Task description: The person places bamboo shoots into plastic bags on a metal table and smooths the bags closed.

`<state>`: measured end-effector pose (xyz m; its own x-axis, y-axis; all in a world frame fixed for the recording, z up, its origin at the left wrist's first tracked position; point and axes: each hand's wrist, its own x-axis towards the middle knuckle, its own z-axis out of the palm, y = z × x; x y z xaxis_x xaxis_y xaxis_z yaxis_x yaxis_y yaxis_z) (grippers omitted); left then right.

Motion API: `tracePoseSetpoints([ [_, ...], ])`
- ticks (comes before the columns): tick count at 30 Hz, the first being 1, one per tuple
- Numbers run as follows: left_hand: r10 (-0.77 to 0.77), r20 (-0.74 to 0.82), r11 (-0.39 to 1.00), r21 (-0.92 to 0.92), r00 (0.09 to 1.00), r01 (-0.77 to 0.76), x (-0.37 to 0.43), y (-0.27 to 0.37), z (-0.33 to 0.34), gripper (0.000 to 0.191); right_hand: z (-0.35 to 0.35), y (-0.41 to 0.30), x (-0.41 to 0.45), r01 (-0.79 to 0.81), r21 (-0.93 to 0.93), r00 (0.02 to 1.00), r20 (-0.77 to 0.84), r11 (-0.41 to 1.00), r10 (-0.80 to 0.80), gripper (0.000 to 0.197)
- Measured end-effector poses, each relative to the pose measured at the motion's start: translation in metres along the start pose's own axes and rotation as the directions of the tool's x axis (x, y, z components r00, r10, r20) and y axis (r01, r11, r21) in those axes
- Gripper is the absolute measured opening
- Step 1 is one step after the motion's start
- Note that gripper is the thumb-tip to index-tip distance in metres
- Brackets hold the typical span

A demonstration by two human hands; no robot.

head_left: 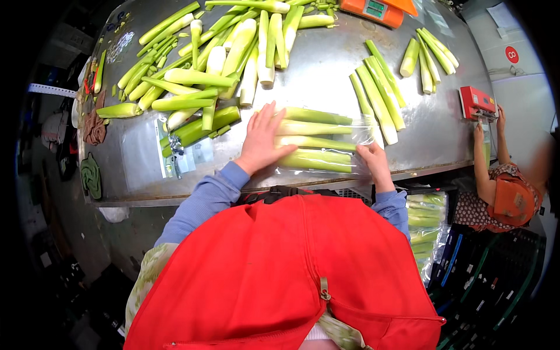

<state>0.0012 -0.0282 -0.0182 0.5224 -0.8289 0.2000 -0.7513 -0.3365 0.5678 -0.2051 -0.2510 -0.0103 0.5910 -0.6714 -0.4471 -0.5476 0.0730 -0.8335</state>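
A clear plastic bag (315, 164) holding several pale green vegetable stalks (317, 142) lies flat before me near the front edge of the metal table. My left hand (264, 135) rests spread on the bag's left end, fingers apart, over the stalk ends. At the bag's right end, my right hand (375, 162) pinches the plastic between thumb and fingers. Just beyond that hand, loose trimmed stalks (379, 98) lie side by side. A large heap of stalks (197, 76) spreads to the upper left, next to empty-looking clear bags (142, 151).
An orange scale (372, 11) stands at the far edge. At right, a co-worker's hands (479, 131) are at a red bag sealer (477, 103). Filled bags (424, 232) lie in a crate below the table's edge. Cloths (90, 175) lie at the left edge.
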Motion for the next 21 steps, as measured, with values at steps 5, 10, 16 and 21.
tracePoseSetpoints([
  [5, -0.32, -0.273, 0.702, -0.712, 0.907, 0.034, -0.026, -0.026, -0.033, 0.059, 0.001, -0.061, -0.018, 0.143, -0.054, 0.988, -0.049, 0.988, -0.146, 0.02],
  [10, -0.476, -0.294, 0.506, -0.862, 0.829, -0.014, -0.056, -0.031, -0.057, 0.041, 0.016, -0.185, -0.049, 0.632, -0.152, 0.773, 0.19, 0.76, -0.605, 0.014],
  [16, -0.534, -0.347, 0.442, -0.892, 0.771, -0.096, -0.079, -0.029, -0.068, 0.035, 0.043, -0.26, -0.071, 0.863, -0.34, 0.503, 0.509, 0.374, -0.698, 0.015],
  [21, -0.584, -0.265, 0.348, -0.936, 0.767, -0.058, -0.094, -0.036, -0.067, 0.03, 0.037, -0.28, -0.079, 0.822, -0.505, 0.522, 0.489, 0.261, -0.698, 0.018],
])
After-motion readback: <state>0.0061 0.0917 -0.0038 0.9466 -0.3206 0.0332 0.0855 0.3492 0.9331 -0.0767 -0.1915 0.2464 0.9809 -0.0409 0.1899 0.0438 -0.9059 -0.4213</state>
